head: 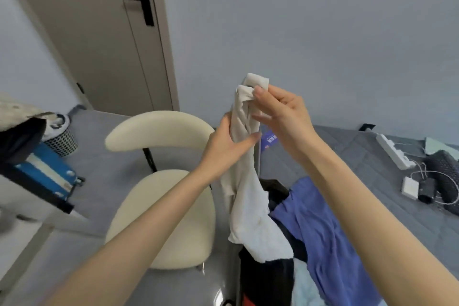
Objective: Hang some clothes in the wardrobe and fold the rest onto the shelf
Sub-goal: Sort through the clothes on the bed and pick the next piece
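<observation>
Two hands raised over a grey quilted bed (347,156), its cover matte and stitched in squares; heaped at its near edge, a loose pile: blue garment (320,231), soft and creased, over black cloth (265,278); just left, a cream chair (164,218), smooth, rounded seat and curved backrest; further left, a beige door (99,32) with a black handle. Held up between bed and chair, a beige garment (246,181), thin limp knit, long axis near vertical, top end bunched, lower end draping down onto the pile. Right hand (280,109) uppermost, thumb and forefinger pinching the bunched top hem, other fingers loosely spread; left hand (228,144) lower and on the left flank, fingers curled round the gathered cloth just below. Probably sorting out which end is which before hanging or folding; right hand nearer the top edge, so likely the one to carry it; no wardrobe or shelf in view. On the far right of the bed, a white power strip (395,151) and small charger (409,187), hard plastic.
</observation>
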A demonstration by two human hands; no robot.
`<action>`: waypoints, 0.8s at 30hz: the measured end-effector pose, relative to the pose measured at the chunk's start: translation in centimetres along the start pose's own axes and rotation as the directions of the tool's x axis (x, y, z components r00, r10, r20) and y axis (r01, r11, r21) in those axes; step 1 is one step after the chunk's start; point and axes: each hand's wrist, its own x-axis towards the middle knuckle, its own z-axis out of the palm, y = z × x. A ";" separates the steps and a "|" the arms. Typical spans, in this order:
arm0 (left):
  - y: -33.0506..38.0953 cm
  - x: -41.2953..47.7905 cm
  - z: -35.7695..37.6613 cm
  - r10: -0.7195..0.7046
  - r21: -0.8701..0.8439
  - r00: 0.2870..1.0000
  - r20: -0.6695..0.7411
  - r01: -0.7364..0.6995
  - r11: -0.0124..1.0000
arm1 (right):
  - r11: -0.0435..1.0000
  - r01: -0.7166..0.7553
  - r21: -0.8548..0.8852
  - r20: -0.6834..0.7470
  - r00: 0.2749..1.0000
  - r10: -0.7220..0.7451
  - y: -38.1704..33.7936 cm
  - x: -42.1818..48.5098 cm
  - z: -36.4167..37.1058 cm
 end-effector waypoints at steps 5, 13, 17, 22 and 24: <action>1.5 -2.1 -7.4 0.227 0.272 0.913 -0.340 -0.135 0.953 | 0.994 0.100 0.051 -0.033 0.995 -0.099 -3.7 -0.2 5.8; 1.2 -4.7 -16.7 0.280 0.453 0.752 -0.597 0.028 0.891 | 0.966 0.209 0.152 0.024 0.976 -0.215 -6.5 -0.4 13.3; 0.3 -5.4 -21.4 0.262 0.472 0.742 -0.617 0.082 0.878 | 0.972 0.224 0.070 0.040 0.973 -0.227 -6.0 -0.1 15.8; 0.2 -6.4 -26.8 0.155 0.354 0.807 -0.570 0.071 0.933 | 0.997 0.058 0.048 -0.071 0.996 -0.054 -3.7 1.5 17.5; 0.6 -6.8 -27.9 0.094 0.219 0.864 -0.495 0.019 0.976 | 0.997 -0.012 0.075 -0.114 0.993 0.020 -2.7 2.2 18.1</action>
